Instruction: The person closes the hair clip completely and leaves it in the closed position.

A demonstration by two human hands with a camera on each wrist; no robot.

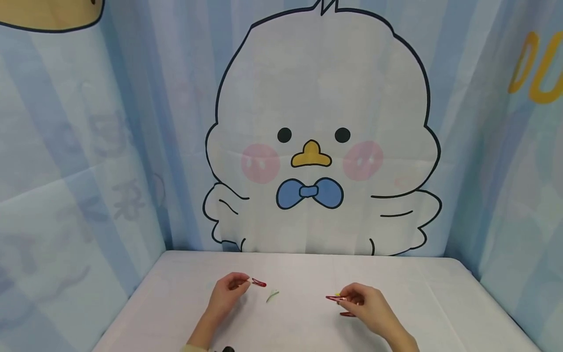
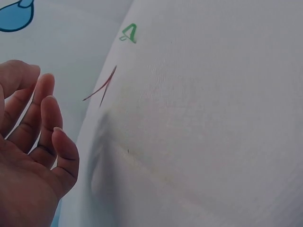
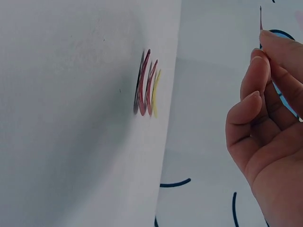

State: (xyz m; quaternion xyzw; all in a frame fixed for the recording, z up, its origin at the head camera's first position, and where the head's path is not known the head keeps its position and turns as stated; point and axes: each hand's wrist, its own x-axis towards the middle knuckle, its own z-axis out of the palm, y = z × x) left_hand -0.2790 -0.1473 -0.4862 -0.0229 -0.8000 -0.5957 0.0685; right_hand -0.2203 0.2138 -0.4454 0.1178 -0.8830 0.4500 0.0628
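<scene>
My left hand [image 1: 226,296] is over the left part of the table, fingers loosely bent and holding nothing. Just beyond its fingertips lies a red snap hair clip [image 1: 259,282], spread in a narrow V in the left wrist view [image 2: 108,84]. A green hair clip [image 1: 272,296] rests a little to the right of it. With thumb and fingertips, my right hand [image 1: 371,308] pinches another red hair clip [image 1: 333,297], seen edge-on in the right wrist view [image 3: 261,19]. Below that hand, red clips [image 3: 143,90] and a yellow clip [image 3: 157,94] lie side by side on the table.
A white cloth covers the table [image 1: 299,327]. Behind it hangs a curtain [image 1: 316,88] printed with a large white chick, and blue striped curtains [image 1: 66,146] close off the sides. A small dark round object [image 1: 228,349] shows at the bottom edge.
</scene>
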